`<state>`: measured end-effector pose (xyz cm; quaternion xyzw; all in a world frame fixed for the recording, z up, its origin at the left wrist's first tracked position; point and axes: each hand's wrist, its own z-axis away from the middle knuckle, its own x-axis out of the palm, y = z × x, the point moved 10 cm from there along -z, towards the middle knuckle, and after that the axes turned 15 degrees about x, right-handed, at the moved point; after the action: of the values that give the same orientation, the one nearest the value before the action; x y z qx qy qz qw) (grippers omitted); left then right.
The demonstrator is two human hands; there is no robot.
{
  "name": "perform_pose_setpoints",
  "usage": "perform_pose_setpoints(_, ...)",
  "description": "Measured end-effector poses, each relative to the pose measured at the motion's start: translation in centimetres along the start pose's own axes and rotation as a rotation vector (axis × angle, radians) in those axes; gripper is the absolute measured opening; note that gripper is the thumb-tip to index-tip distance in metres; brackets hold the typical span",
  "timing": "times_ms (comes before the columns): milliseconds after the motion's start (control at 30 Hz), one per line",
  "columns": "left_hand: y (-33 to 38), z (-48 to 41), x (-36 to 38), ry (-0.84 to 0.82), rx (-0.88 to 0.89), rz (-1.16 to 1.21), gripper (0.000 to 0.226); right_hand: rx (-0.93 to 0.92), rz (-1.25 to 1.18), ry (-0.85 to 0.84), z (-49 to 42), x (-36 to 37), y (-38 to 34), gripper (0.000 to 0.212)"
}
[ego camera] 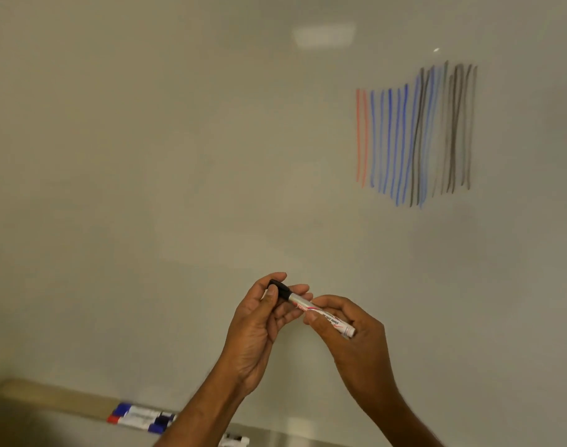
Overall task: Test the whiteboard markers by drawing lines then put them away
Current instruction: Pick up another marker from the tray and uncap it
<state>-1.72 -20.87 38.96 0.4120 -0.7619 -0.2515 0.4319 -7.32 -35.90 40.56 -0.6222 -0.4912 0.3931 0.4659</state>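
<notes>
A person's two hands meet in front of a whiteboard (179, 156), both closed on one black-capped marker (311, 306). The left hand (263, 317) curls thumb and fingers round the marker's black cap end, and the right hand (350, 337) pinches its white barrel, which slants down to the right. Above and right of the marker, red, blue and black test lines (414, 133) stripe the board. Below and left of it, spare markers (140, 417) lie on the board's ledge (50, 398).
</notes>
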Motion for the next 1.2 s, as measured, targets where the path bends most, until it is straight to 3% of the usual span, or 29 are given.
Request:
perform_pose_setpoints(267,-3.7,3.6,-10.7,0.018,-0.103,-0.346,0.027,0.04,0.394,-0.118,0.3,5.7,9.3,0.005)
perform_pose_setpoints(633,-9.2,9.9,-27.2,0.181,-0.219,-0.812,0.025,-0.036,0.783,-0.03,0.0,13.2,23.5,0.014)
perform_pose_setpoints(700,-10.8,11.8,-29.3,0.116,-0.264,-0.991,0.03,-0.038,0.866,-0.027,0.0,14.3,26.2,0.018)
perform_pose_setpoints(800,-13.9,14.5,-30.8,-0.131,-0.291,-1.239,0.04,-0.041,1.002,-0.034,-0.2,16.0,29.8,0.022)
perform_pose_setpoints(1000,-20.8,18.3,-31.6,-0.577,-0.419,-1.453,0.057,0.018,1.204,-0.106,-1.1,19.0,36.5,0.027)
perform_pose_setpoints(1200,-25.0,17.7,-32.2,-0.72,-0.522,-1.528,0.063,0.098,1.353,-0.201,-1.3,21.2,42.4,0.039)
